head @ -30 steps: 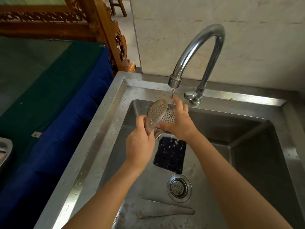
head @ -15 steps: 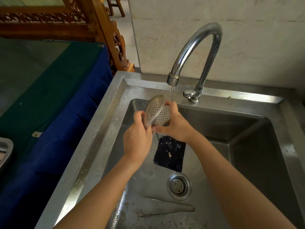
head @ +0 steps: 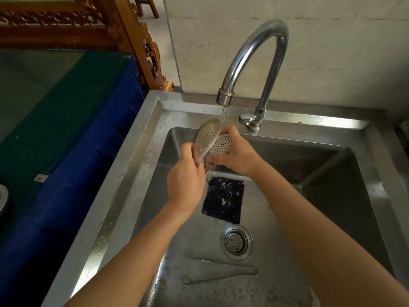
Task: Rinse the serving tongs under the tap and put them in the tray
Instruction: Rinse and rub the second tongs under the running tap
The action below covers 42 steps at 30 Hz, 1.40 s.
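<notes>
Serving tongs (head: 209,140) of dull steel, their two oval heads pierced with small round holes, sit above the sink (head: 141,165) just under the tap (head: 254,56), where a thin stream of water (head: 223,116) falls between the heads. The left hand (head: 186,182) wraps its fingers (head: 188,151) shut around the tongs' shaft, wet droplets on its back. The right hand (head: 239,154) cups the far head, fingers curled against the perforated metal. The basin is scuffed stainless, with a round strainer drain (head: 236,242).
</notes>
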Available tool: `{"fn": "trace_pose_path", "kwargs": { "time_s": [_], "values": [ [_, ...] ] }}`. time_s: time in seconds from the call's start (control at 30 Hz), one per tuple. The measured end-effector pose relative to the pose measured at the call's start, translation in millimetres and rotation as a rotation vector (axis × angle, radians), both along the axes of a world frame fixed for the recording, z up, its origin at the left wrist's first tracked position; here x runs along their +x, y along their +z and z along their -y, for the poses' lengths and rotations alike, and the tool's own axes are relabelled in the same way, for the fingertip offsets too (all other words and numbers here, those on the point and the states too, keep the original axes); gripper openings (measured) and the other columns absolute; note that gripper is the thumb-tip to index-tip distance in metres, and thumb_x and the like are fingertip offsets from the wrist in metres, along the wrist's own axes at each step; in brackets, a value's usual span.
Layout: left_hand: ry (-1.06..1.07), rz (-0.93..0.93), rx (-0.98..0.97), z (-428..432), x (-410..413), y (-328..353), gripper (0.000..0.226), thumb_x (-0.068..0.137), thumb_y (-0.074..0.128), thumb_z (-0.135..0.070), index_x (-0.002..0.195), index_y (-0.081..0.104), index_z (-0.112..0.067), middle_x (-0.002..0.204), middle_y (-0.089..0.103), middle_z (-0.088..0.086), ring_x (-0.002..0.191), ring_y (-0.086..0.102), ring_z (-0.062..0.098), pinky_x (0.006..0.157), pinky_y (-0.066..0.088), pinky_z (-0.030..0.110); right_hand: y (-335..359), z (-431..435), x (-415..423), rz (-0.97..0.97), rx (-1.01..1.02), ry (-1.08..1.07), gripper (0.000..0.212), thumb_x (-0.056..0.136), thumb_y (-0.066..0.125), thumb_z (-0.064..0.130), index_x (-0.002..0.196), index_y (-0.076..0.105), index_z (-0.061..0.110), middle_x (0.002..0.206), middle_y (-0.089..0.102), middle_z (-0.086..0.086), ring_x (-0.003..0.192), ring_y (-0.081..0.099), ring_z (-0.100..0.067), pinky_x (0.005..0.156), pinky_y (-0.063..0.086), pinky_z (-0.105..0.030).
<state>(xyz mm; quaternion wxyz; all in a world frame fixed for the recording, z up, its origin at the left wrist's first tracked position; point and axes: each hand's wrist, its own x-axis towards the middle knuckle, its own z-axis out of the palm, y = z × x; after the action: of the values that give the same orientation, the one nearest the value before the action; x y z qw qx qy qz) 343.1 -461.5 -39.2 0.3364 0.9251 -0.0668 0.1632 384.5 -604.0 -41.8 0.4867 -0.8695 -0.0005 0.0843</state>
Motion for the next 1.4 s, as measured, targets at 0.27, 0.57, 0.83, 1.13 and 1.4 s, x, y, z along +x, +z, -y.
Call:
{"fn": "trace_pose_path", "kwargs": {
  "time_s": [0.27, 0.57, 0.83, 1.13, 1.4],
  "values": [
    [-0.033, -0.008, 0.031, 1, 3, 2, 0.015, 0.095, 0.048, -0.013, 0.105, 0.051, -0.001, 0.072, 0.068, 0.013, 0.059, 0.064, 0.032, 0.045, 0.043, 0.033, 3, -13, -1, 0.073, 0.123, -0.343, 0.018, 0.097, 0.041, 0.024, 0.087, 0.048, 0.011, 0.075, 0.054, -0.002, 0.06, 0.05, -0.012, 0.054, 0.047, -0.031],
    [-0.034, -0.114, -0.116, -7, 7, -2, 0.014, 0.097, 0.043, -0.019, 0.099, 0.049, -0.006, 0.071, 0.065, 0.012, 0.058, 0.064, 0.029, 0.051, 0.053, 0.047, 7, -21, 6, 0.097, 0.073, -0.367, 0.024, 0.098, 0.041, 0.024, 0.083, 0.056, 0.012, 0.068, 0.056, -0.002, 0.056, 0.056, -0.019, 0.056, 0.055, -0.04],
    [-0.078, -0.711, -0.428, -13, 32, -5, 0.047, 0.096, 0.034, -0.049, 0.09, 0.056, -0.007, 0.055, 0.059, 0.009, 0.031, 0.049, 0.011, 0.031, 0.04, 0.02, 11, -10, -2, -0.001, 0.252, -0.01, 0.023, 0.089, 0.056, 0.033, 0.097, 0.049, 0.013, 0.074, 0.052, 0.002, 0.059, 0.05, -0.007, 0.054, 0.047, -0.016],
    [-0.352, -1.014, -0.639, -11, 26, -17, 0.088, 0.065, 0.021, -0.09, 0.076, 0.07, -0.017, 0.054, 0.063, -0.001, 0.037, 0.051, 0.011, 0.038, 0.041, 0.018, 3, -6, 5, 0.116, 0.13, -0.355, 0.046, 0.095, 0.043, 0.039, 0.059, 0.045, 0.01, 0.056, 0.043, -0.006, 0.053, 0.04, -0.02, 0.056, 0.036, -0.032],
    [-0.369, -0.828, -0.694, -8, 26, -15, 0.039, 0.095, 0.041, -0.047, 0.094, 0.06, -0.013, 0.059, 0.066, -0.004, 0.038, 0.048, 0.01, 0.041, 0.04, 0.017, -4, -3, -3, 0.311, -0.456, -0.394, 0.013, 0.097, 0.035, 0.013, 0.095, 0.047, 0.007, 0.082, 0.058, -0.008, 0.063, 0.054, -0.026, 0.054, 0.039, -0.036]
  ]
}}
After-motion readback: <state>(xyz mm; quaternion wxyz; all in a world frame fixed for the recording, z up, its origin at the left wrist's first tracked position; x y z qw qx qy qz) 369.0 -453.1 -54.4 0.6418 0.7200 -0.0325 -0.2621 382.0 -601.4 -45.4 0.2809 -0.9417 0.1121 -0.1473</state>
